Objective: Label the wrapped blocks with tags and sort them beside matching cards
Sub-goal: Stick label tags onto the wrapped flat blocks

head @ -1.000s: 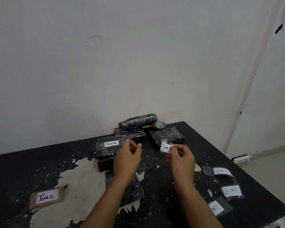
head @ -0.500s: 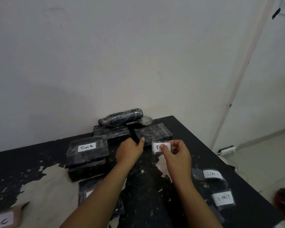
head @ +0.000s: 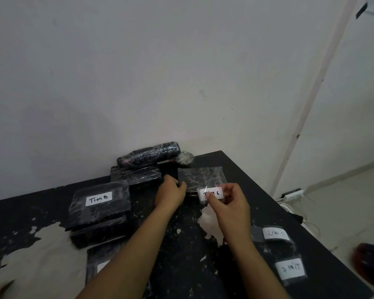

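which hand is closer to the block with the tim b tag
Left. The left hand grips the unlabelled block just right of the Tim B block; the right hand, farther right, pinches a tag.

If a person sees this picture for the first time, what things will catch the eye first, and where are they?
The two hands at the table's middle draw the eye first: the right hand pinches a white tag at the near edge of a wrapped block, and the left hand holds that block's left side. To the left, a stack of blocks carries a white "TIM B" label on top.
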A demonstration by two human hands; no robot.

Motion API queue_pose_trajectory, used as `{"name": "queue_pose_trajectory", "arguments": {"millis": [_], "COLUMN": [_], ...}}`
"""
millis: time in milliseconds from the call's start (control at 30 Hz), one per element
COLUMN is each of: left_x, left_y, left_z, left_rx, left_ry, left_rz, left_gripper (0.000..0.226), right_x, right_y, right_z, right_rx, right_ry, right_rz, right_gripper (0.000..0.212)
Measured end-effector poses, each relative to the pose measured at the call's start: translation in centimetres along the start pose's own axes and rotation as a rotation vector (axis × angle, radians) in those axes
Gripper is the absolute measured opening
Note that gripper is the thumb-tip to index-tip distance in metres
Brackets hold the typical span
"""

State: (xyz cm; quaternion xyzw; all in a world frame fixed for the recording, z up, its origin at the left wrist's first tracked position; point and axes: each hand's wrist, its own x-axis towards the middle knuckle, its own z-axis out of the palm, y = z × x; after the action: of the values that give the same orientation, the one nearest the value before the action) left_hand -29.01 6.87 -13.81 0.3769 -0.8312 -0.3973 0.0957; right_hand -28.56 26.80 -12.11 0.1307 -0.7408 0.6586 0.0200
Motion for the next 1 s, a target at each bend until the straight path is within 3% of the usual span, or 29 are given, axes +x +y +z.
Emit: {"name": "queue_pose_trajectory", "arguments": {"millis": [100,267,367,467,500,600,667,800,900,1000], "left_x": [-1.0,-2.3,-2.7,-3.5,-3.6,-3.7,-3.5,-3.6,-4.4,-5.4], "left_y": [0.0,0.1,0.7,1.1,0.8,0.1,-0.3,-0.5,-0.7,-0.9], "left_z": [-0.6,-0.7,-1.0,-1.2,-1.1,-0.7,-0.5,-0.8,-0.7,-0.9], "left_rx": [-0.086,-0.110,0.071,0.181,0.179,0.226,0.216,-0.035,-0.162,-0.387], "left_ry": [-0.007,-0.080,-0.173,-0.148,-0.130,-0.121,-0.132,-0.119,-0.082,-0.110], "left_rz": [-0.007,0.039,0.104,0.099,0.082,0.014,-0.001,-0.023,0.066,0.224], "left_gripper": [0.046,0.090,0.072,0.050,0.056,0.125,0.138,0.109,0.082,0.082], "right_x": [-0.3,-1.2,-1.7,-2.0,-2.0,-1.9,-1.7,-1.4,-1.5,-1.9], "right_y": [-0.3,-1.0,-1.2,-1.1,-1.0,-0.8,-0.7,-0.7,-0.7,-1.1], "right_z": [-0.1,-0.5,-0.9,-1.4,-1.5,-1.9,-1.9,-1.8,-1.5,-1.3], "right_rx": [-0.001,0.022,0.040,0.037,0.033,0.019,0.018,0.024,0.034,0.068], "right_ry": [0.011,0.031,0.021,0.030,0.032,0.030,0.030,0.024,0.015,0.002], "right_rz": [-0.004,-0.020,-0.017,-0.022,-0.018,-0.002,0.003,0.003,0.000,-0.003], "right_gripper": [0.024,0.019,0.019,0.020,0.020,0.021,0.021,0.018,0.019,0.019]}}
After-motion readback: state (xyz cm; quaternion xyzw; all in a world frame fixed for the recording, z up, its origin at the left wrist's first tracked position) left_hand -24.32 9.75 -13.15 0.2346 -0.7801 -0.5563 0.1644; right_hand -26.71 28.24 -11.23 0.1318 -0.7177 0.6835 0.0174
